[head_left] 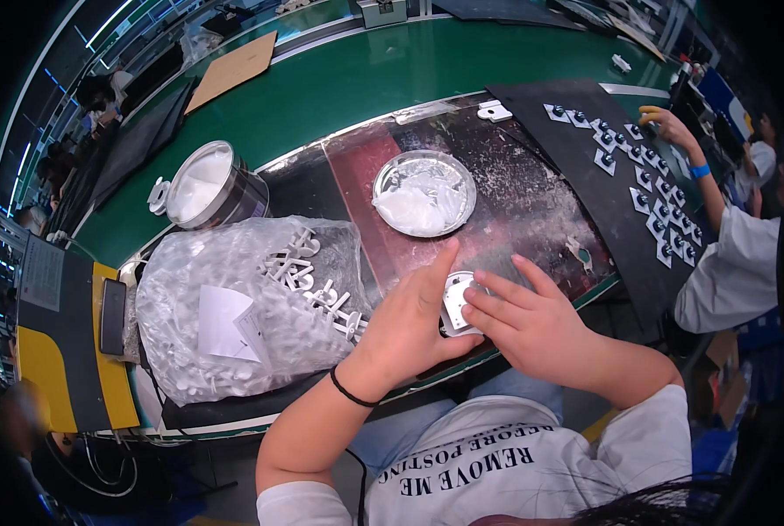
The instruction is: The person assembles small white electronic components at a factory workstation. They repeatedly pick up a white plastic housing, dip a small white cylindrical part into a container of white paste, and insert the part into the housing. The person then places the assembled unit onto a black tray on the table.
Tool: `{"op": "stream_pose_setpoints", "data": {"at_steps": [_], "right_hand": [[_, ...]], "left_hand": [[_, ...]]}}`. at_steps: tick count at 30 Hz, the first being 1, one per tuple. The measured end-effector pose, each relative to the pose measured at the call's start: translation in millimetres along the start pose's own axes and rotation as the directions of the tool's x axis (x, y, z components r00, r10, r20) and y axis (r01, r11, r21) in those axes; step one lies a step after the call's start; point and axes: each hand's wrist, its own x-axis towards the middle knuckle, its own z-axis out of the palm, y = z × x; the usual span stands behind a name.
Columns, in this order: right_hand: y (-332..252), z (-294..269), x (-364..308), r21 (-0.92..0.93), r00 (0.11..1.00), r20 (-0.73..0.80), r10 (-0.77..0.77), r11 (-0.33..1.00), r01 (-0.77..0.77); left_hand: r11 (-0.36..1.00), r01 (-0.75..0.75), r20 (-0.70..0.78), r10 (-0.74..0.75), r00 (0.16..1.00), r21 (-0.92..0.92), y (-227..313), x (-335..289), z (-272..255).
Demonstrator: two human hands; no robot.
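Note:
A small white part [456, 302] with a flat, holed face is held between my two hands near the table's front edge. My left hand [407, 329] curves around its left side, thumb below and index finger stretched up past it. From the other side, my right hand [525, 320] lays its fingertips on the part's right edge. The fingers cover much of its outline. Just beyond them lies a round metal lid [395, 172] with a heap of white paste [423, 203]. Left of my hands, a clear plastic bag [177, 307] spills white stemmed plastic pieces [300, 272].
An open tin [259, 195] of white paste stands behind the bag. A folded paper [228, 324] lies on the bag. At right, a black mat [550, 114] carries several white pieces with dark round centres; another person's hand [668, 125] reaches over it. A green belt [348, 96] runs behind.

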Motion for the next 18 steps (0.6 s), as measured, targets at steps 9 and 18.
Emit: {"op": "stream_pose_setpoints", "data": {"at_steps": [9, 18], "right_hand": [[1, -2, -4, -0.005, 0.998, 0.06, -0.014, 1.0, 0.014], [16, 3, -20, 0.318, 0.927, -0.179, 0.329, 0.911, -0.262]], "left_hand": [[1.0, -0.011, -0.012, 0.011, 1.0, -0.001, 1, -2, -1], [0.783, 0.327, -0.082, -0.337, 0.938, 0.529, -14, -15, -83]]}}
